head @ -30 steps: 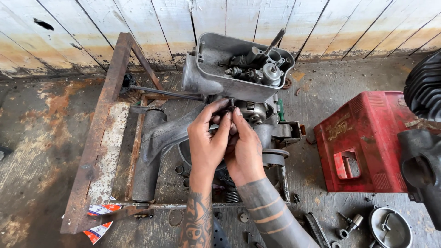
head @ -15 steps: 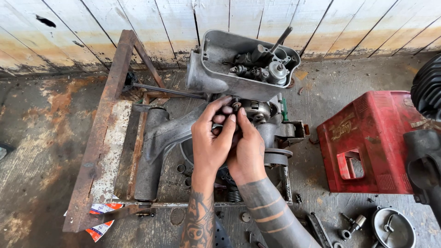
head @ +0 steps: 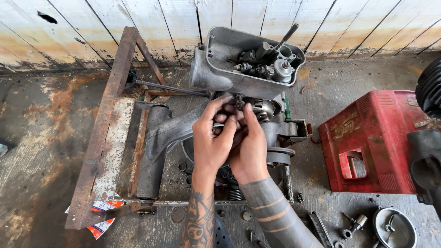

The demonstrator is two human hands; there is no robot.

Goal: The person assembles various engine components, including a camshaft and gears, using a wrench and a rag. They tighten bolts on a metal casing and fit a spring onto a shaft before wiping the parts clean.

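Note:
A grey engine casing (head: 167, 133) lies on a rusty metal stand (head: 103, 138) on the concrete floor. My left hand (head: 212, 140) and my right hand (head: 250, 149) are pressed together over the casing's middle. Their fingertips are closed around a small metal part next to the gear cluster (head: 264, 108). My fingers hide most of that part. Both forearms are tattooed and come in from the bottom edge. Just beyond my fingers an open grey engine cover (head: 220, 57) holds several loose gears and shafts (head: 268, 66).
A red metal box (head: 367, 138) stands to the right, with black engine parts (head: 429, 151) at the right edge. A round metal dish (head: 394, 227), bolts and small tools lie at the bottom right. A white plank wall (head: 161, 23) runs along the back.
My hands stay in the same place over the casing. Only the fingers have shifted a little around the small part, and the view has moved slightly.

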